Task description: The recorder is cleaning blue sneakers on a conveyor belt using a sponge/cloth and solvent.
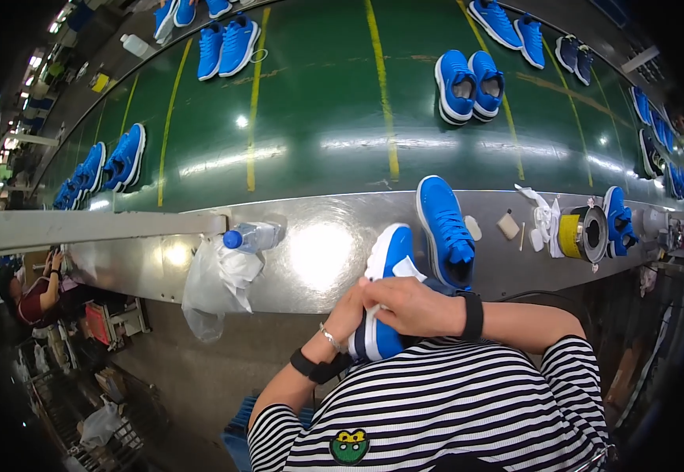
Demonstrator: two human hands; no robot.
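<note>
A blue sneaker (pixel 393 245) with a white sole is tilted up close to my body, its toe pointing away and its sole turned left. My left hand (pixel 343 316) is closed around the sole side of this shoe. Across the shoe reaches my right hand (pixel 419 308), its fingertips pinched together at the sole's edge beside my left fingers. What they pinch is too small to make out. A white piece of cloth or paper (pixel 407 269) shows just beyond my right knuckles, against the shoe. The matching blue sneaker (pixel 443 220) stands to the right on the metal ledge.
Beyond the metal ledge (pixel 310 208) runs a green conveyor belt (pixel 318 94) carrying several pairs of sneakers (pixel 469 86). On the ledge, a capped bottle (pixel 255 236) and plastic bag (pixel 212 279) lie left; a yellow-banded tin (pixel 582 234) and white rags (pixel 545 223) lie right.
</note>
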